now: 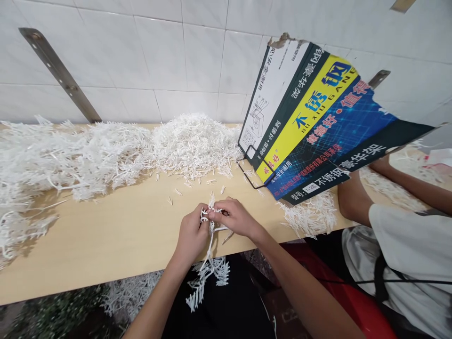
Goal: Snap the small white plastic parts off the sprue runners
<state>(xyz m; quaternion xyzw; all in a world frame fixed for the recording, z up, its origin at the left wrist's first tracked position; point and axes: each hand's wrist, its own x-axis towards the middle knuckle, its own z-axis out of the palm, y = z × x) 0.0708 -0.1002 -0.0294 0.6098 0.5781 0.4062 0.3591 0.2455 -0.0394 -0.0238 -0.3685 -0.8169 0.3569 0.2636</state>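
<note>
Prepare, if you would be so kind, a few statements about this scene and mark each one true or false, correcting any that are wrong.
1. The left hand and the right hand both grip a white branching piece. True.
2. Loose white bits are heaped along the back of the table. True.
3. A piece of printed cardboard with a yellow band stands upright. True.
4. The cardboard is on the left hand's side of the table. False: it is on the right hand's side.
5. The wall behind is red brick. False: it has white tiles.
6. The neighbour's clothing is bright green. False: white clothing shows there.
</note>
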